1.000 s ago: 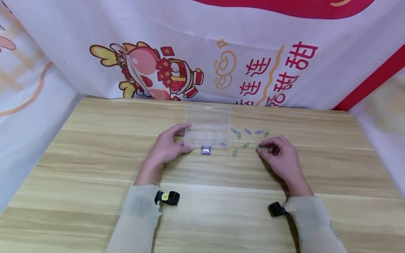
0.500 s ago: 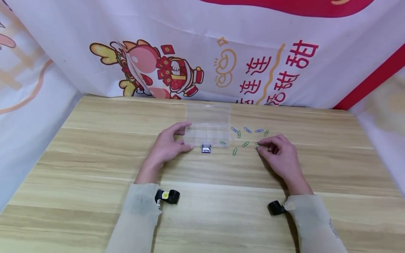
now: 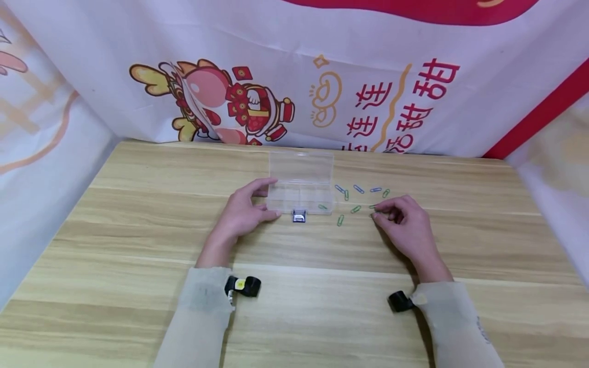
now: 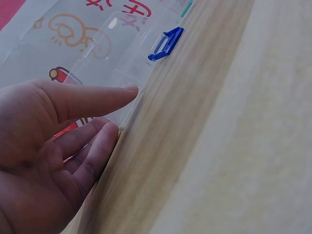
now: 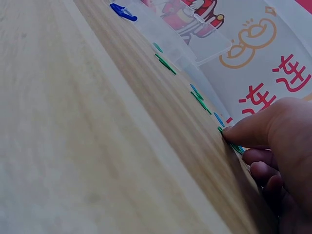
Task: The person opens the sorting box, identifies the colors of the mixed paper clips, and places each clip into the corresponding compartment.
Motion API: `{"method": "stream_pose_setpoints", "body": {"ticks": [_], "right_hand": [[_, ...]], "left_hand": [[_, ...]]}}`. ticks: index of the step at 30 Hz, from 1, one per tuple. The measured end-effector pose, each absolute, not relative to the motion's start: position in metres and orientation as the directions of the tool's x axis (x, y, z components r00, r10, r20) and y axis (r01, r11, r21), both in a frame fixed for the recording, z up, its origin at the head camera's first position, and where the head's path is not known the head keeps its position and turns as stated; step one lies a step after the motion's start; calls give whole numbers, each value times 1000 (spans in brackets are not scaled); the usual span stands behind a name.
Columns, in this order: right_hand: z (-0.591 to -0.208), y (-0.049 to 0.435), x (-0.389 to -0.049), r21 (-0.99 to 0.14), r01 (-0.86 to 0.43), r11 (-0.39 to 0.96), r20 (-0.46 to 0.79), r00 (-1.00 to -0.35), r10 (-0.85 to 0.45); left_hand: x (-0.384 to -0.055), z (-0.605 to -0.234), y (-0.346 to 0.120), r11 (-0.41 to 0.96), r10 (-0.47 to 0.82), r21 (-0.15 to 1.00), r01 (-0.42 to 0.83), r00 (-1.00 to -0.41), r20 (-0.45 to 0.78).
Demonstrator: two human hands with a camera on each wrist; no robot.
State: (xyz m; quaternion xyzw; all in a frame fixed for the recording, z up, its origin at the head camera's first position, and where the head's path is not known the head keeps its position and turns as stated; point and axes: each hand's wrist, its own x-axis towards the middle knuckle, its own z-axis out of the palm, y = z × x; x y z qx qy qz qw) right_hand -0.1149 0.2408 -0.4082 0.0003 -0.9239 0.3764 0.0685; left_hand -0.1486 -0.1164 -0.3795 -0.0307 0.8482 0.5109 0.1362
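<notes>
A white cloth (image 3: 230, 30) hangs at the back, soft and a bit wrinkly, with a round cartoon (image 3: 257, 110) and red writing (image 3: 405, 110). The flat wood counter (image 3: 313, 317) has pale and brown stripes.

On the left, a light, thin-looking sleeve (image 3: 195, 317) carries a small black camera (image 3: 250, 286) with a yellow sticker on its mount. The left hand (image 3: 244, 209) holds the left end of a clear box (image 3: 292, 192), thumb at the front and fingers bent round the side. The box is hard, shiny plastic, a long shape with thin walls inside. Its flat lid (image 3: 301, 167) is open at the back. A blue latch (image 3: 299, 216) sticks out in front. One green clip (image 3: 322, 207) lies in the front right part.

Just right of the box, bent-wire clips with round ends lie scattered on the wood: three blue clips (image 3: 359, 189) toward the back, and green clips (image 3: 356, 209) among and in front of them. Farther right, the right hand (image 3: 407, 220) pinches a thin green clip (image 5: 221, 130) near the wood, thumb against finger. Another light sleeve (image 3: 460, 322) with a black camera (image 3: 399, 301) comes last.
</notes>
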Motion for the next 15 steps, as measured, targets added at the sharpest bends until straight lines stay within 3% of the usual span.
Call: {"method": "stream_pose_setpoints", "body": {"ticks": [15], "right_hand": [[-408, 239, -116, -652, -75, 755, 123, -992, 8]], "left_hand": [[-149, -381, -116, 470, 81, 858, -207, -958, -275]]}}
